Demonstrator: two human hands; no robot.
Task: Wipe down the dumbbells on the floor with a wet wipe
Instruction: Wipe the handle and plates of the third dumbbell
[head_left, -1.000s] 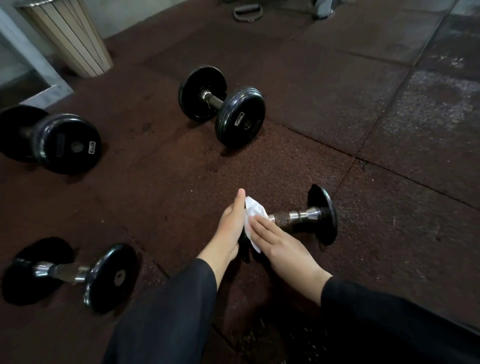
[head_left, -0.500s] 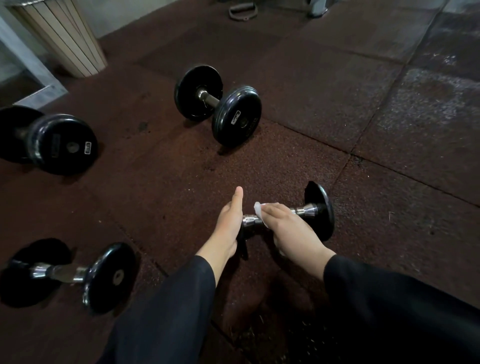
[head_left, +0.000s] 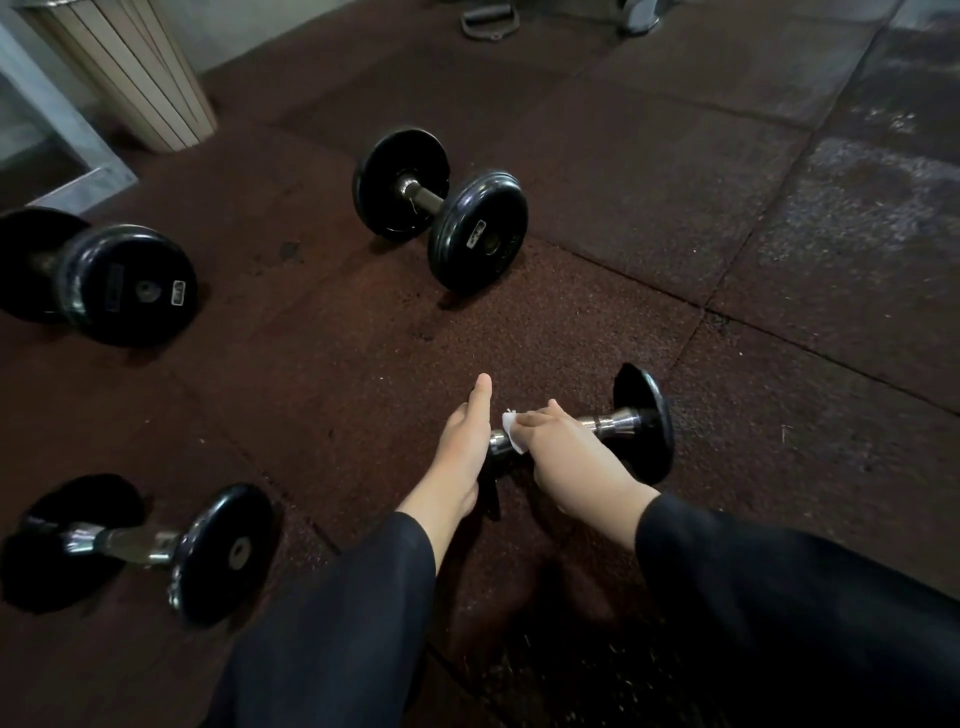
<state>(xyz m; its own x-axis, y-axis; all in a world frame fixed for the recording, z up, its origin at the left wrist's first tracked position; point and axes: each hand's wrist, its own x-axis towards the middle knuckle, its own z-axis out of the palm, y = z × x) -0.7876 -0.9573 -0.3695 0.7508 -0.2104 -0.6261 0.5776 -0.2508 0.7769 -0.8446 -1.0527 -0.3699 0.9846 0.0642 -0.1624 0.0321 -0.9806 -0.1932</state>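
Note:
A small black dumbbell with a chrome handle lies on the floor in front of me. My left hand rests flat against its near left plate, thumb pointing up, covering most of that plate. My right hand curls over the handle with a white wet wipe wrapped under its fingers; only a corner of the wipe shows. Three more black dumbbells lie around: one at centre back, a larger one at far left, one at lower left.
The floor is dark red rubber tiles with grey worn tiles at the right. A slatted beige bin and a metal frame stand at the back left. A black handle lies at the far back.
My right hand moved from the left plate onto the chrome handle and closed round it with the wipe, which is now mostly hidden. My left hand stayed on the plate.

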